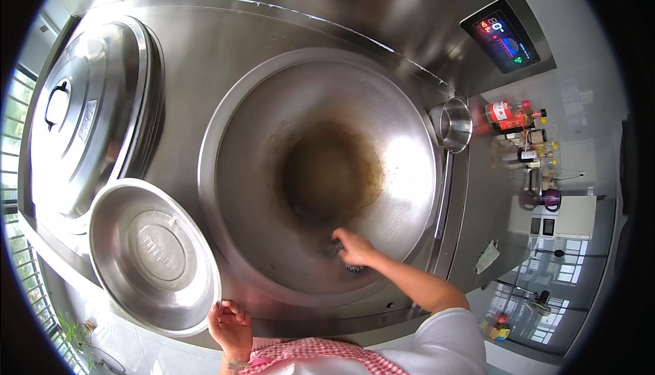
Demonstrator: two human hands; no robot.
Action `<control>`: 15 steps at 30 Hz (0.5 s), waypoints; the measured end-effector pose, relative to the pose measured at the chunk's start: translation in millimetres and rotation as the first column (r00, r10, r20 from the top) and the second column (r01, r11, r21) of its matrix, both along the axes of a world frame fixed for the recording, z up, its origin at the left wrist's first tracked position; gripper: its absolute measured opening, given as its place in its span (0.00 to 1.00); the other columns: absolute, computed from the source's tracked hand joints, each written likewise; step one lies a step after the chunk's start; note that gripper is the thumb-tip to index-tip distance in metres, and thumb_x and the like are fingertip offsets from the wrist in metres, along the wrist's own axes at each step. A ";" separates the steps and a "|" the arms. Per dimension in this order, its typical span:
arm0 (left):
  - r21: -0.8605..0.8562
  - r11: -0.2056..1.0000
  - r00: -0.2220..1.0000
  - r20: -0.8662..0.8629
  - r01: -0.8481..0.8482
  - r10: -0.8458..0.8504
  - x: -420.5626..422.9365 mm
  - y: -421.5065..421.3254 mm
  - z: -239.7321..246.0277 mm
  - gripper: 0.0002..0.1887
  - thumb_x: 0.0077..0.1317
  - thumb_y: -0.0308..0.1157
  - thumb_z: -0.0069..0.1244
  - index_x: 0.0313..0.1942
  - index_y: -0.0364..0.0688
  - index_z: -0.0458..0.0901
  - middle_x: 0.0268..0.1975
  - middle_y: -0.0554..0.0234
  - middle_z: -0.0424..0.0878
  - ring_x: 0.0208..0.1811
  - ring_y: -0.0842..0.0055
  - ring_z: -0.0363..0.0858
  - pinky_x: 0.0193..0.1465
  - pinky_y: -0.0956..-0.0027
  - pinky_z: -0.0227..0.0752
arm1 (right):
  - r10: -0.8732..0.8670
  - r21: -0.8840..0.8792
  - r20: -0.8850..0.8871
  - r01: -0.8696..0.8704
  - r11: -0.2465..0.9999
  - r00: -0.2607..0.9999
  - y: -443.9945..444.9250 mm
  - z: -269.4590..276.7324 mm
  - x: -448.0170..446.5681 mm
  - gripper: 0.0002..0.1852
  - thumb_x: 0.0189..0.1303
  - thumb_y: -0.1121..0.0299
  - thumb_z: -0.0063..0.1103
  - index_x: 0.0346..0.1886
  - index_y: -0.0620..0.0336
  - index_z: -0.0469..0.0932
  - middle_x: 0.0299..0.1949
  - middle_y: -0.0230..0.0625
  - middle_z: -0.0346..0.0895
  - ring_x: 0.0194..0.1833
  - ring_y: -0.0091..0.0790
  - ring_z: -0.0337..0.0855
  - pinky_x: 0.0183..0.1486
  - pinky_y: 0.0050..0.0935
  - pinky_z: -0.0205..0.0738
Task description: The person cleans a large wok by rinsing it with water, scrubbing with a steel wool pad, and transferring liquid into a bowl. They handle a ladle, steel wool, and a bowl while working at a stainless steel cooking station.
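My right hand grips a steel wool scrubber against the near inner wall of a large metal wok. Murky brownish water pools in the wok's bottom, with dark staining around it. Down at the counter's front edge, my left hand has loosely curled fingers and nothing visible in it. Its fingertips lie right by the rim of a wide stainless steel basin; whether they touch it is unclear. That basin sits left of the wok and holds nothing.
A big domed steel lid with a black handle stands at the left. Right of the wok lies a long-handled steel ladle. Farther right are several sauce bottles, a cloth and a lit control panel on the back wall.
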State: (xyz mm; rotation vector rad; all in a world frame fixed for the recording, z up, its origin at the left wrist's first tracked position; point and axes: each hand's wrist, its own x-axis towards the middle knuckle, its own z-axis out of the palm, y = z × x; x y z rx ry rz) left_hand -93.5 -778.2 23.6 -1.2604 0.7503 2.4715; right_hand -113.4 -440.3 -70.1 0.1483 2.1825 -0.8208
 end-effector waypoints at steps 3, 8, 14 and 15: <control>-0.019 1.000 0.999 -0.034 0.011 -0.012 -1.8 -2.0 3.0 0.13 0.59 0.43 0.40 0.28 0.43 0.71 0.20 0.69 0.68 0.19 0.81 0.61 0.21 0.77 0.53 | 0.042 0.532 -0.003 -0.034 0.846 0.999 48.6 -2.0 -47.7 0.17 0.42 0.78 0.48 0.40 0.59 0.70 0.38 0.48 0.68 0.41 0.49 0.71 0.42 0.42 0.67; 0.010 1.000 0.999 0.050 -0.003 0.002 -5.5 3.1 1.8 0.14 0.59 0.45 0.40 0.29 0.43 0.71 0.19 0.70 0.68 0.18 0.81 0.61 0.21 0.77 0.53 | 0.276 0.624 -0.506 0.126 0.771 0.817 100.0 -23.3 -96.1 0.12 0.40 0.79 0.53 0.32 0.59 0.72 0.36 0.45 0.68 0.30 0.48 0.75 0.33 0.41 0.70; 0.041 0.999 0.998 0.065 -0.011 0.008 -7.2 4.6 3.2 0.13 0.58 0.45 0.41 0.28 0.44 0.72 0.18 0.72 0.68 0.17 0.82 0.60 0.21 0.78 0.52 | 0.345 0.598 -0.539 0.060 0.799 0.769 90.3 -26.1 -90.1 0.04 0.48 0.75 0.47 0.25 0.61 0.72 0.33 0.46 0.70 0.30 0.47 0.75 0.32 0.41 0.70; 0.057 0.998 0.997 0.073 -0.016 0.012 -7.2 4.2 3.7 0.13 0.58 0.45 0.41 0.28 0.45 0.72 0.18 0.72 0.67 0.17 0.83 0.60 0.21 0.78 0.52 | 0.300 0.621 -0.568 0.160 0.767 0.766 92.0 -25.4 -91.0 0.05 0.49 0.75 0.45 0.24 0.61 0.72 0.32 0.46 0.70 0.30 0.47 0.76 0.32 0.42 0.70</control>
